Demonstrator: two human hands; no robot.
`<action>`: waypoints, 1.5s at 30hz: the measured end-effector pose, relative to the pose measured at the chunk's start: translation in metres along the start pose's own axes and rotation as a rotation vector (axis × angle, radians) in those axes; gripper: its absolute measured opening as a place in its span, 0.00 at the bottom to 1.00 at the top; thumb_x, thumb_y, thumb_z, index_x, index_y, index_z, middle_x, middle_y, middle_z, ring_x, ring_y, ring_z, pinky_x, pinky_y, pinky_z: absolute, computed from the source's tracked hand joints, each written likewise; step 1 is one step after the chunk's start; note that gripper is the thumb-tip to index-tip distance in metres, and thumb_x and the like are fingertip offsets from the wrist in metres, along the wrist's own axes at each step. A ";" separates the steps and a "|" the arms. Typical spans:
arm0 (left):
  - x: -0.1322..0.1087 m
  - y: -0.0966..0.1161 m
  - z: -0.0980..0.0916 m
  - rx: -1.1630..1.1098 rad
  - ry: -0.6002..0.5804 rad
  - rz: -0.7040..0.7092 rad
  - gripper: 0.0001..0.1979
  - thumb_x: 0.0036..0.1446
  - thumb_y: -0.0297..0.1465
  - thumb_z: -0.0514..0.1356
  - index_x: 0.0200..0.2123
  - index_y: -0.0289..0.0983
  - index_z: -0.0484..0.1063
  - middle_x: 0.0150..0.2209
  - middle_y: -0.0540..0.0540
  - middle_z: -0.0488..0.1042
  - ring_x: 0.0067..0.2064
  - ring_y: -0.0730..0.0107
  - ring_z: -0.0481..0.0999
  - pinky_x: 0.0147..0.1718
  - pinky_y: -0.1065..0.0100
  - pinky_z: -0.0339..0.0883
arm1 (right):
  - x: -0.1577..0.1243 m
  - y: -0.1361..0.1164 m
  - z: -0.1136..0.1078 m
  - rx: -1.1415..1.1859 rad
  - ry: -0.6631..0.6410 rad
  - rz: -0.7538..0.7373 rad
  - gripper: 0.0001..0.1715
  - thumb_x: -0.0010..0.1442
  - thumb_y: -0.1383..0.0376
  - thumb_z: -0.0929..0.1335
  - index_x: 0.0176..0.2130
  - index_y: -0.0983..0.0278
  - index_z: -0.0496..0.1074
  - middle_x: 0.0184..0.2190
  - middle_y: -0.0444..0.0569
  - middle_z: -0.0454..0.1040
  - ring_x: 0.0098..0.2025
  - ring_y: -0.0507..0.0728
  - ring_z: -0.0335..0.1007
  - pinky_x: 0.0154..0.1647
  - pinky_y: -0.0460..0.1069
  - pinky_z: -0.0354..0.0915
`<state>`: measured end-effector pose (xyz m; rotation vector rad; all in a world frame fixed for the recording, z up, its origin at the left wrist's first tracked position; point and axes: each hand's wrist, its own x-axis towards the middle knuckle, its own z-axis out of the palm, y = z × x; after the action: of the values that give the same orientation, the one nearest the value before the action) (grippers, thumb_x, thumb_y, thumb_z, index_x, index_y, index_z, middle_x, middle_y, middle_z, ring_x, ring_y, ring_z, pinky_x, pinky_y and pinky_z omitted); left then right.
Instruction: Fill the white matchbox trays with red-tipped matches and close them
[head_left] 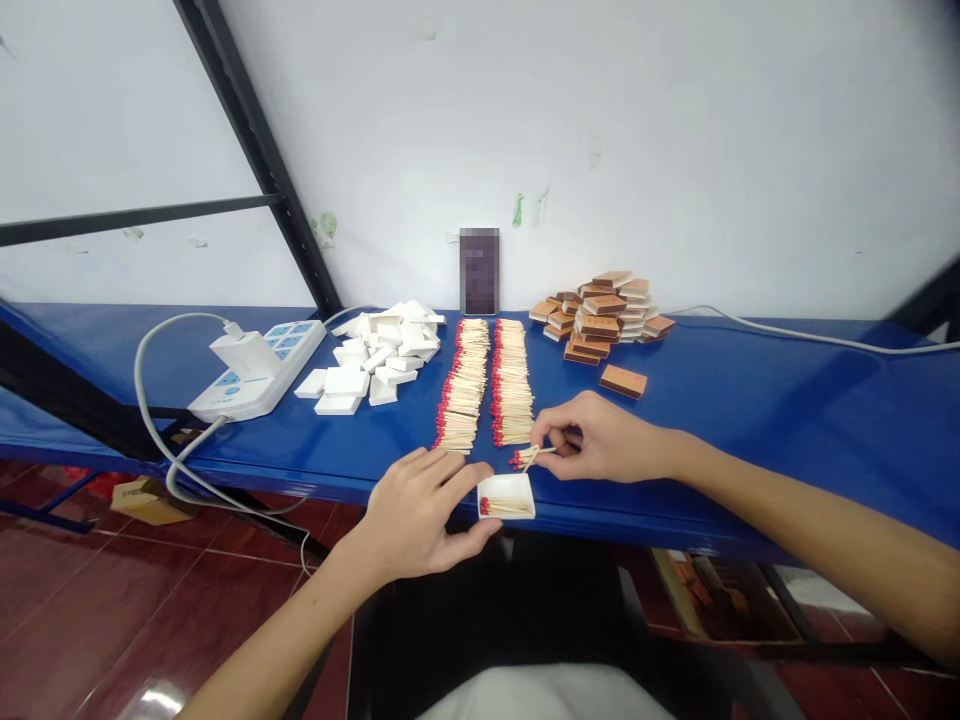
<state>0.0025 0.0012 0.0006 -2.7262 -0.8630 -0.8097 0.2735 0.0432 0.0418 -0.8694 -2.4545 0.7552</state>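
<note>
My right hand pinches a small bunch of red-tipped matches just above the blue table. My left hand rests at the table's front edge, fingers and thumb against the left side of a small white matchbox tray that has a few matches lying in it. Two long rows of matches lie just beyond both hands.
A pile of white inner trays lies left of the match rows. Brown matchbox sleeves are stacked at the right, one sleeve apart. A white power strip with cables sits far left. A dark blurred object leans on the wall.
</note>
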 end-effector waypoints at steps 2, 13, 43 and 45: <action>0.000 0.000 0.000 -0.003 -0.001 0.001 0.17 0.63 0.43 0.58 0.47 0.37 0.72 0.35 0.45 0.78 0.34 0.61 0.77 0.34 0.62 0.65 | 0.000 0.000 -0.001 0.001 0.002 -0.001 0.08 0.59 0.62 0.70 0.34 0.66 0.75 0.17 0.36 0.63 0.19 0.46 0.54 0.22 0.42 0.54; 0.000 0.000 0.001 0.003 -0.019 -0.020 0.18 0.63 0.43 0.58 0.48 0.38 0.72 0.37 0.45 0.78 0.36 0.60 0.78 0.35 0.61 0.68 | -0.001 -0.001 -0.002 0.033 0.016 0.004 0.08 0.59 0.62 0.71 0.34 0.66 0.76 0.17 0.36 0.62 0.19 0.46 0.54 0.22 0.42 0.55; 0.004 0.003 0.003 0.031 -0.006 -0.043 0.17 0.65 0.45 0.56 0.47 0.38 0.72 0.38 0.45 0.80 0.38 0.59 0.80 0.35 0.60 0.68 | 0.006 -0.015 0.017 0.022 -0.001 -0.115 0.11 0.60 0.59 0.71 0.36 0.65 0.78 0.18 0.38 0.65 0.20 0.46 0.58 0.24 0.43 0.57; 0.004 0.003 0.002 0.030 -0.005 -0.042 0.18 0.65 0.45 0.56 0.47 0.38 0.72 0.38 0.45 0.80 0.38 0.59 0.80 0.35 0.61 0.69 | 0.004 -0.013 0.015 0.011 0.045 -0.140 0.11 0.62 0.59 0.70 0.37 0.65 0.77 0.18 0.37 0.64 0.19 0.46 0.56 0.24 0.43 0.56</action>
<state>0.0082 0.0017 0.0010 -2.6936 -0.9286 -0.7921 0.2569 0.0319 0.0397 -0.6949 -2.4391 0.6913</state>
